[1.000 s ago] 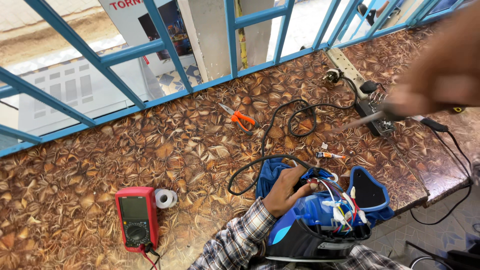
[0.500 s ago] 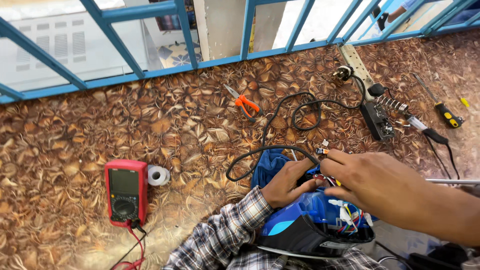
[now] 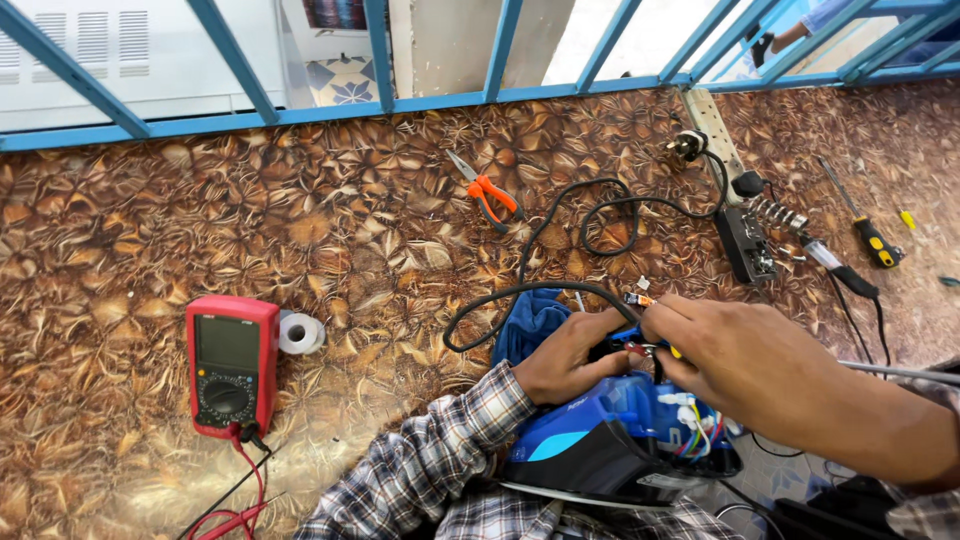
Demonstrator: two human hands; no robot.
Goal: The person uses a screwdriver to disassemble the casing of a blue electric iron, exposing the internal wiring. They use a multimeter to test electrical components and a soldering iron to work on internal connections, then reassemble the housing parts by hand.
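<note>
Head view, single frame. Blue plastic clothes iron with dark lower body (image 3: 600, 450) lies at the near edge of the brown leaf-patterned worktop (image 3: 330, 230), its rear housing open, white, yellow and red wires (image 3: 690, 420) showing inside. Left hand (image 3: 568, 355), plaid sleeve behind it, rests on the upper rear of the iron, fingers curled down against the housing and wiring. Right hand (image 3: 745, 355) comes in from the right, fingertips pinched together on a small part at the wire ends, touching the left hand's fingertips; what the part is cannot be told. Thin metal rod (image 3: 900, 372) runs out along the right forearm; whether the right hand holds it is unclear.

Black power cord (image 3: 560, 235) loops from the iron across the worktop toward a white power strip (image 3: 708, 125) near the blue-painted metal railing (image 3: 500, 95). Blue cloth (image 3: 530, 320) lies just beside the left hand.

Red handheld multimeter with grey screen and dial (image 3: 230, 365) sits well to the left, red and black leads trailing off its lower end; small white tape roll (image 3: 300, 333) just beside it. Orange-handled pliers (image 3: 490, 192) lie near the railing. Far right: black rectangular stand with coiled spring holder (image 3: 750, 240), soldering iron with black handle (image 3: 835, 268), yellow-and-black screwdriver (image 3: 868, 235).
</note>
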